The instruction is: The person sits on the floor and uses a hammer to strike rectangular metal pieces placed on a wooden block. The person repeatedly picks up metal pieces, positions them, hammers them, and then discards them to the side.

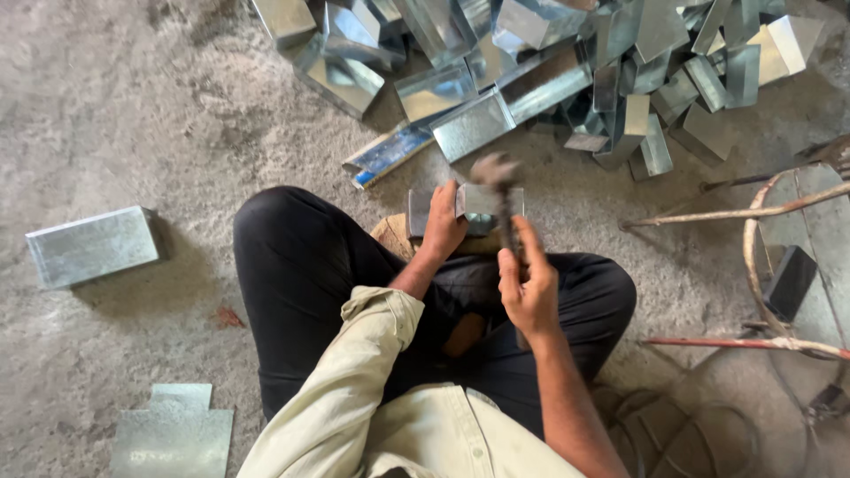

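— What did the head camera show of the piece being worked?

— A small folded sheet-metal box (482,205), grey and shiny, sat on a wooden block (391,235) between the person's knees.

— And the hands?

— The left hand (442,223) pressed down on the box, fingers gripping its top edge. The right hand (528,288) was clenched around a hammer (501,190), whose blurred head hung just above the box, the wrist cocked upward.
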